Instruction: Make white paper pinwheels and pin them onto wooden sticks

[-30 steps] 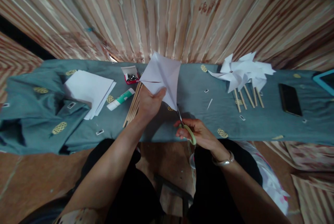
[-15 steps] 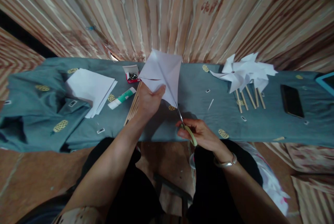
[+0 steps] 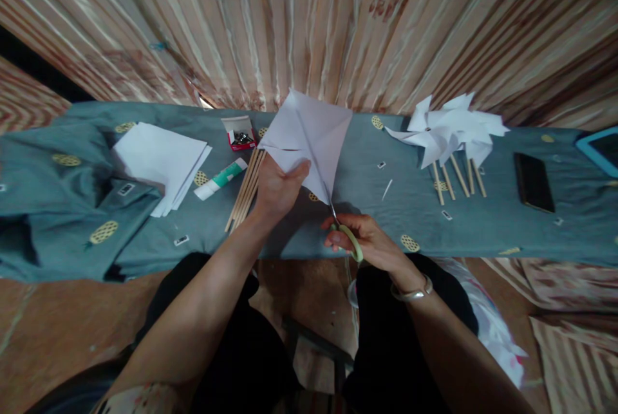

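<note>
Gripping a creased paper square (image 3: 321, 134) over the tabletop's (image 3: 386, 221) middle, the left hand (image 3: 281, 190) steadies it for the scissors (image 3: 356, 245) clasped in the right hand (image 3: 369, 240) at its near corner, left corner slit, far and right corners seemingly uncut, assembled pinwheels (image 3: 447, 134) lying at right.

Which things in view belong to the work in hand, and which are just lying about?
Belong, as I judge it:
white sheet, in the left hand
scissors, in the right hand
paper stack, wooden sticks, paper pinwheels
probably the red box of small metal pieces and the white-and-green tube

Seemingly just lying about:
dark phone
blue-framed device, at the right edge
</note>
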Available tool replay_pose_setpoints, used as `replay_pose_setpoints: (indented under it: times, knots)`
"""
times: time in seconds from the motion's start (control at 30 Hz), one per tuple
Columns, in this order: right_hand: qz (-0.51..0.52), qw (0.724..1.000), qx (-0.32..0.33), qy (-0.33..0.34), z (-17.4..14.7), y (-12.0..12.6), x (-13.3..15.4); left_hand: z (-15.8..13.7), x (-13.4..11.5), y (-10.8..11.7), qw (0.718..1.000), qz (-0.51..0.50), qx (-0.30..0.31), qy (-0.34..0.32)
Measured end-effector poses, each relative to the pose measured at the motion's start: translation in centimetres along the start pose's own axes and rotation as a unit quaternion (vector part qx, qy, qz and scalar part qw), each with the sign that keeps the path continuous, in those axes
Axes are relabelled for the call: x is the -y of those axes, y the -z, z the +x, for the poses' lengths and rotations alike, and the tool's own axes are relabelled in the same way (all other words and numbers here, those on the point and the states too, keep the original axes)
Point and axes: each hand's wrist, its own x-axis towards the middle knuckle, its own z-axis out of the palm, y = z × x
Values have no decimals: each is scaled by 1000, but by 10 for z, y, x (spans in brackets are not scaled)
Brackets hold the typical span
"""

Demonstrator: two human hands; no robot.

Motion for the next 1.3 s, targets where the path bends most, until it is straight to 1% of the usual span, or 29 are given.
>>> replay_pose_setpoints:
  times: [0.1,0.37,0.5,0.63,0.77,1.0,1.3]
  knots:
    - [15,1000,0,-7,0,-1,1,0,4,-1,1000,-5,-4,-6]
    - [28,1000,0,4,0,0,-1,1,8,-1,1000,-5,-3,-17]
    - [19,1000,0,17,0,0,-1,2,12,-2,999,-11,-9,-38]
    - [13,1000,-4,28,0,1,-2,3,15,-2,999,-18,-2,-34]
    - [17,1000,-6,25,0,0,-2,3,13,-2,999,-27,-20,-26]
    - [61,998,-7,7,0,-2,1,3,14,-2,999,-32,-16,-31]
    - [73,997,-21,-11,1,-3,2,4,17,-1,999,-23,-20,-41]
